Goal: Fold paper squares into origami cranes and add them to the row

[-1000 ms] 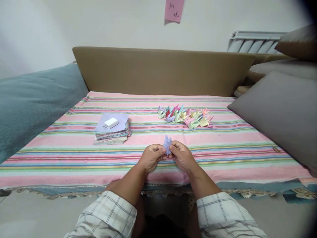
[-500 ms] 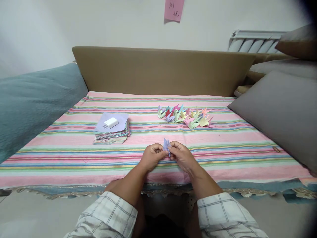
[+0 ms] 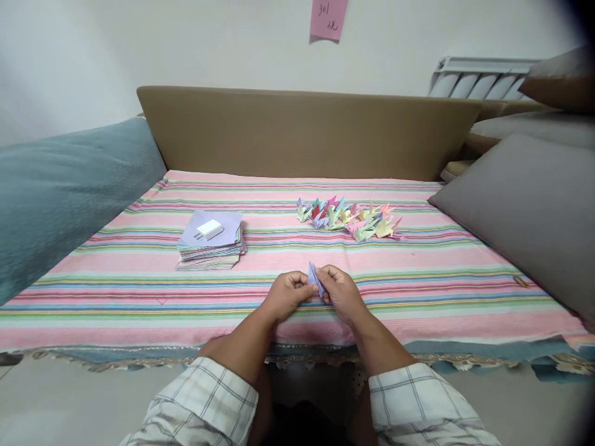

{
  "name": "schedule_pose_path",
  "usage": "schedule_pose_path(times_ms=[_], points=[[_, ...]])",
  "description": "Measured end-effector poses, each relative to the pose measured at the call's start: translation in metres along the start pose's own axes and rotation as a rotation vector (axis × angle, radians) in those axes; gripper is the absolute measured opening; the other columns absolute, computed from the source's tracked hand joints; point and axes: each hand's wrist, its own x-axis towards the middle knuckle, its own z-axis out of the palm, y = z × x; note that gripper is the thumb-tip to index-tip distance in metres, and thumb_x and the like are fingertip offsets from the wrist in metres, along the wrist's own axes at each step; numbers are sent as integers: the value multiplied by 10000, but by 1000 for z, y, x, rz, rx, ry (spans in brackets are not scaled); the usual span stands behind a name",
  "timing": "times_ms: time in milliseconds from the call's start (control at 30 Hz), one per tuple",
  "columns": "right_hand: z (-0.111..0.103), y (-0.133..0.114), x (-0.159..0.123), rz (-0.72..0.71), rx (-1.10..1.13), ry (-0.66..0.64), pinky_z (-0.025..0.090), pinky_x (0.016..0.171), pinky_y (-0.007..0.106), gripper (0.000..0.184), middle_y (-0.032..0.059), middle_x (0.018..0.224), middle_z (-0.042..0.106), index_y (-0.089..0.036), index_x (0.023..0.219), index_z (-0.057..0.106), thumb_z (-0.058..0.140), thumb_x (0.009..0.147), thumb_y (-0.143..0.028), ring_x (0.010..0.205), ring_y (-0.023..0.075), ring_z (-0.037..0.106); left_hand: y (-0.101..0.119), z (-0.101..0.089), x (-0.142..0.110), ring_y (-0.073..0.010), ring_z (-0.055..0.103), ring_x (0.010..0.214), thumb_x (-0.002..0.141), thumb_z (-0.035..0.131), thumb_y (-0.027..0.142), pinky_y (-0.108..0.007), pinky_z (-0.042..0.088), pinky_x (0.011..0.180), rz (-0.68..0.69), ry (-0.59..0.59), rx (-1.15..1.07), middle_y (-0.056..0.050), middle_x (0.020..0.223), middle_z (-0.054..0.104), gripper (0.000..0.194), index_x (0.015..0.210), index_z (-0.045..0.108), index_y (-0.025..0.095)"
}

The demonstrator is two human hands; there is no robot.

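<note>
Between my two hands is a small folded piece of lavender origami paper [image 3: 313, 280], its pointed tip facing away from me. My left hand [image 3: 290, 294] pinches its lower left side with thumb and fingers. On the other side, my right hand [image 3: 339, 291] grips the right edge, thumb on top. Fingers partly cover the folds. Beyond my hands lies a cluster of folded paper cranes [image 3: 348, 220] in many colours. To the left rests a stack of square paper sheets [image 3: 211, 254], topped by a lavender sheet and a white charger plug [image 3: 210, 230].
A striped cloth [image 3: 139, 297] covers the seat. Behind it rises a brown backrest [image 3: 302, 133]. A blue-green cushion [image 3: 69, 192] borders the left, and grey pillows [image 3: 525, 217] pile up on the right. A pink note [image 3: 328, 18] hangs on the wall.
The lavender paper now looks narrower and flatter, with its upper points closed together. My right thumb has moved up along its edge. Cranes and paper stack stay put.
</note>
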Motion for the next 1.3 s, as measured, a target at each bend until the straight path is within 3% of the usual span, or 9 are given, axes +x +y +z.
schedule_pose_path(times_ms=[233, 433, 567, 700, 800, 900, 1067, 1167, 1300], points=[[4, 2, 2, 50, 209, -14, 246, 374, 175, 363, -85, 492, 463, -186, 707, 532, 743, 633, -472, 377, 37, 338, -3, 4, 1, -92, 556, 508, 527, 820, 350, -203, 440, 534, -16, 77, -107, 15, 527, 580, 338, 607, 583, 124], [5, -2, -2, 58, 250, -47, 386, 463, 196, 360, -46, 593, 563, -192, 826, 614, 765, 618, -444, 477, 67, 459, 0, 6, 0, -97, 557, 508, 515, 817, 362, -224, 454, 546, 4, 174, -156, 23, 534, 582, 366, 603, 544, 134], [6, 0, -2, 0, 205, -75, 478, 636, 255, 372, -1, 756, 652, -193, 843, 633, 809, 568, -371, 655, 118, 573, -1, 3, 2, -58, 469, 490, 517, 798, 301, -180, 371, 501, 127, 271, -23, 53, 527, 533, 303, 598, 554, 140], [4, 6, 1, 13, 200, -59, 472, 618, 261, 326, -21, 648, 619, -182, 770, 621, 791, 590, -395, 594, 111, 550, -2, -1, 3, -77, 474, 531, 556, 753, 261, -186, 365, 517, 201, 310, 149, 47, 551, 534, 218, 595, 566, 158], [2, 8, 3, 0, 201, -59, 475, 628, 268, 306, -22, 645, 615, -186, 735, 612, 772, 616, -419, 603, 115, 551, -1, -1, 2, -79, 470, 536, 568, 755, 276, -193, 366, 524, 217, 283, 181, 38, 565, 540, 211, 581, 583, 155], [1, 6, 3, 3, 240, -48, 488, 662, 277, 315, -15, 691, 634, -195, 738, 613, 777, 609, -431, 645, 122, 570, 2, 0, 1, -80, 492, 548, 561, 779, 306, -199, 393, 544, 171, 194, 42, 30, 588, 557, 248, 620, 599, 145], [3, -1, 0, 75, 366, -75, 497, 636, 256, 327, -28, 685, 632, -198, 715, 601, 808, 574, -408, 606, 95, 561, 2, 1, 1, -95, 569, 673, 483, 845, 241, -233, 483, 662, 121, 171, -223, 25, 762, 600, 464, 879, 616, 164], [4, 0, 1, 76, 379, -69, 500, 627, 255, 328, -28, 680, 632, -198, 719, 601, 815, 569, -396, 602, 94, 564, 2, 3, 0, -132, 599, 700, 503, 842, 295, -298, 511, 707, 84, 86, -226, -10, 772, 629, 409, 806, 623, 131], [5, 5, 3, 61, 387, -45, 508, 625, 267, 319, -27, 676, 629, -196, 734, 608, 812, 581, -388, 607, 100, 570, 2, 3, 0, -127, 586, 650, 510, 837, 325, -295, 507, 684, 124, 117, -183, 0, 684, 618, 360, 709, 609, 130]])
